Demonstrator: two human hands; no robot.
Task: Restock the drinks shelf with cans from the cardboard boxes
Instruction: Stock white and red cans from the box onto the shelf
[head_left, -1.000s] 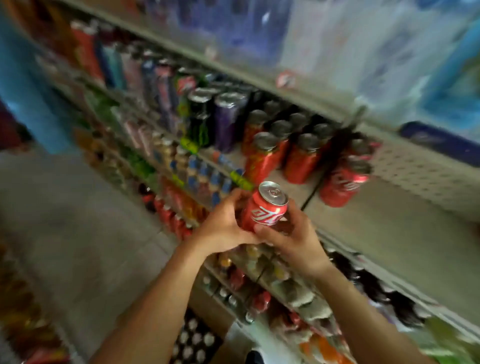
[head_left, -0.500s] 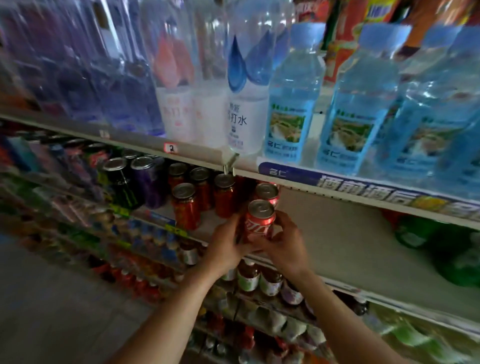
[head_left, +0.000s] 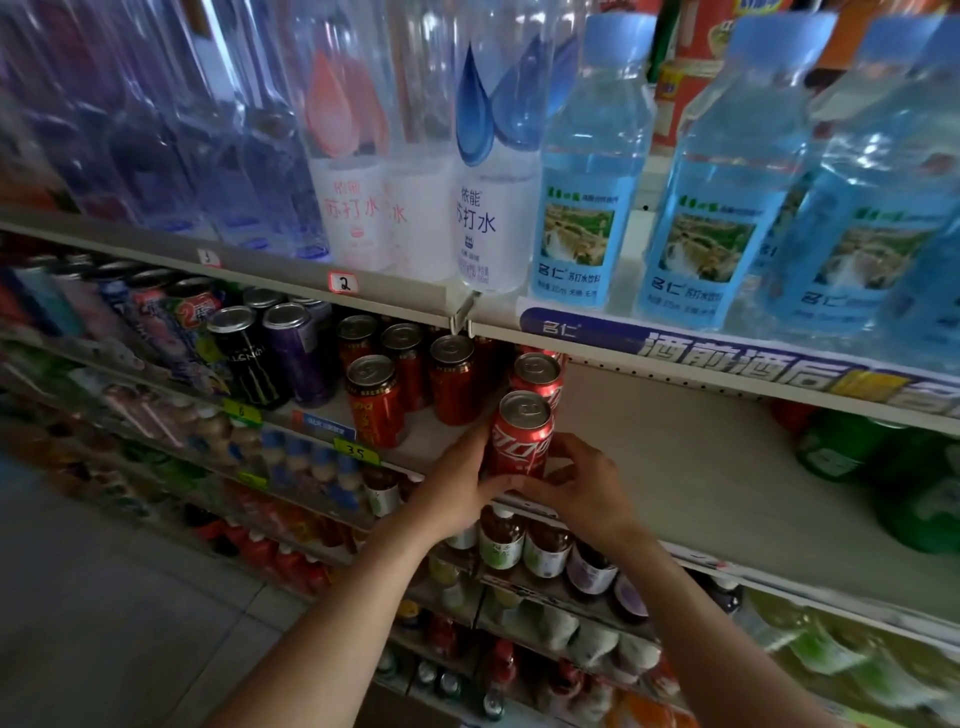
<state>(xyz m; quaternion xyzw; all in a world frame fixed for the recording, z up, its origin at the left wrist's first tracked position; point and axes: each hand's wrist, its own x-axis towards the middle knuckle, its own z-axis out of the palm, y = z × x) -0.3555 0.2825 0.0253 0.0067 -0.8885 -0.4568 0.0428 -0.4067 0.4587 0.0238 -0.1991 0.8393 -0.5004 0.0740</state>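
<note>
At the front lip of the grey metal drinks shelf (head_left: 649, 467), the red aluminium cola can (head_left: 521, 436) stands upright, clamped between the left hand (head_left: 457, 491) and right hand (head_left: 582, 486), just before 1 matching can (head_left: 537, 376). Released off the edge, it could tip and fall. Its body looks undented.

A single head-worn wide-angle view looks forward and slightly down at the drinks shelf (head_left: 675, 467) from close range, slightly from its left, with water bottles (head_left: 587, 171) above and floor (head_left: 130, 597) lower left.
</note>
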